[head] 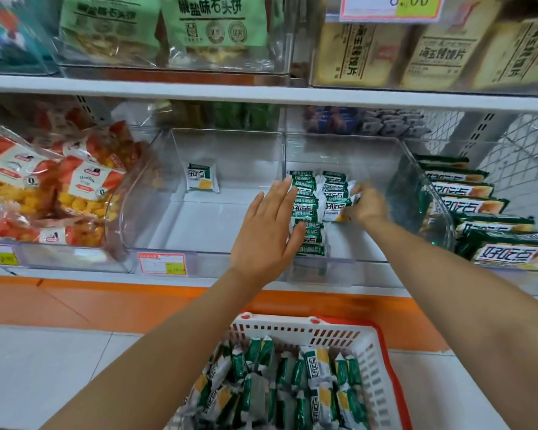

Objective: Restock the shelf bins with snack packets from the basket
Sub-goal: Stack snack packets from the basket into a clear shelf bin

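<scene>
Two rows of small green-and-white snack packets stand in a clear shelf bin on the lower shelf. My left hand lies flat with straight fingers against the left side of the left row. My right hand is inside the bin and pinches a green-and-white packet at the front of the right row. The clear bin to the left holds a single packet leaning on its back wall. Below, a white and red basket holds several of the same packets.
Orange-and-yellow snack bags fill the bin at left. Long green biscuit packs are stacked at right beside a wire mesh panel. Green bags and beige packs sit on the upper shelf. Price tags hang on the shelf edge.
</scene>
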Motion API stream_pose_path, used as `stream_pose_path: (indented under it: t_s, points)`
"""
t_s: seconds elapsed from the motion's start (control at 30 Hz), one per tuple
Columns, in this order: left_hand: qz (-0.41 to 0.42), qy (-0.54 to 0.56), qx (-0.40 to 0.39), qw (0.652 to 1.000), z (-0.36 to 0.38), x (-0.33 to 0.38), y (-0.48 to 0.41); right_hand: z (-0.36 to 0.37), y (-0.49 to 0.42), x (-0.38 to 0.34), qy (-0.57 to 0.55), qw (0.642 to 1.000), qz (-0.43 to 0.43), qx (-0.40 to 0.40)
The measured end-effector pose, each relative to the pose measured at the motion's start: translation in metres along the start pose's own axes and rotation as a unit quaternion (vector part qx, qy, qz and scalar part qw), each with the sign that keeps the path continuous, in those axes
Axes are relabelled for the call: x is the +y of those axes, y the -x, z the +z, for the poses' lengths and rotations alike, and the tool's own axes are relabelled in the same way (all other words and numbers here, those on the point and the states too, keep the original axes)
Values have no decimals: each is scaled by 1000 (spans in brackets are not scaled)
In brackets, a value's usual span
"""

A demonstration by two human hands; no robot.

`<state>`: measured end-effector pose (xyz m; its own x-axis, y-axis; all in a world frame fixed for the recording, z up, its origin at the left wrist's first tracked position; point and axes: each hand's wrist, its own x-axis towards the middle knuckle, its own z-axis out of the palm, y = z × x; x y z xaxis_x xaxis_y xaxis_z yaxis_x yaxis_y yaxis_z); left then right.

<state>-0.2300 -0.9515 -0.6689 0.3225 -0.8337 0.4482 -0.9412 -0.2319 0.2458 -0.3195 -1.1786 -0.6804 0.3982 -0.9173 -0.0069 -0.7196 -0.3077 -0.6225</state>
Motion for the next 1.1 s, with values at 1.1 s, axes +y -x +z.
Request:
stream_pose_path:
  t_s: [1.1]
  points:
    - [-15,-53,-55,997,3,26,144,-4,220,27,-164,956,-187,-159]
